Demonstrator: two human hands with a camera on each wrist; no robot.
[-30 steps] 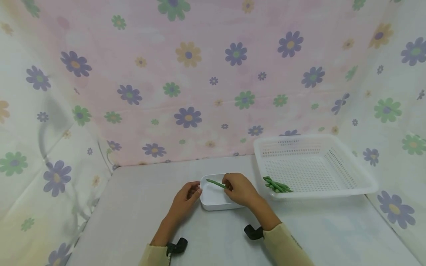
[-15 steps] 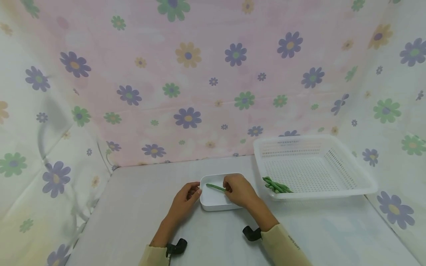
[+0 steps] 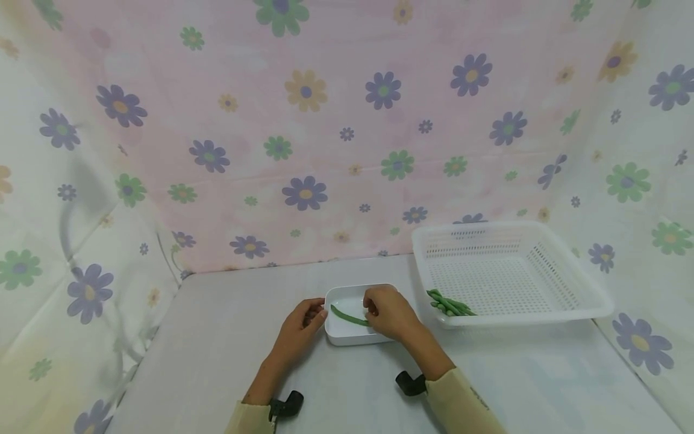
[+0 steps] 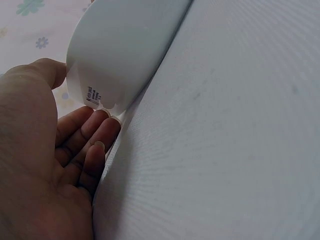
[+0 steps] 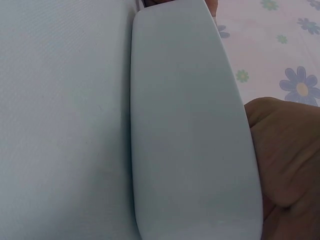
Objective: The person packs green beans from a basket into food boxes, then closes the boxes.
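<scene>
A small white rectangular tray (image 3: 355, 340) stands on the table in the head view. My right hand (image 3: 389, 310) reaches over its right part and holds one end of a green bean (image 3: 347, 317); the bean's other end points left, low inside the tray. In the right wrist view the tray's wall (image 5: 192, 120) hides those fingertips and the bean. At the tray's left end, my left hand (image 3: 298, 328) grips the edge. The left wrist view shows the thumb at the rim and curled fingers (image 4: 85, 132) by the lower edge, beside a small printed label (image 4: 93, 95).
A larger white perforated basket (image 3: 542, 318) stands to the right, with several green beans (image 3: 450, 304) in its near left corner. White cloth (image 3: 244, 313) covers the table. A flowered curtain (image 3: 347, 199) closes off the back and sides.
My right hand has lowered the bean in the tray; its free end has moved down and slightly left, and the bean now looks more curved. My left hand has stayed at the tray's left end.
</scene>
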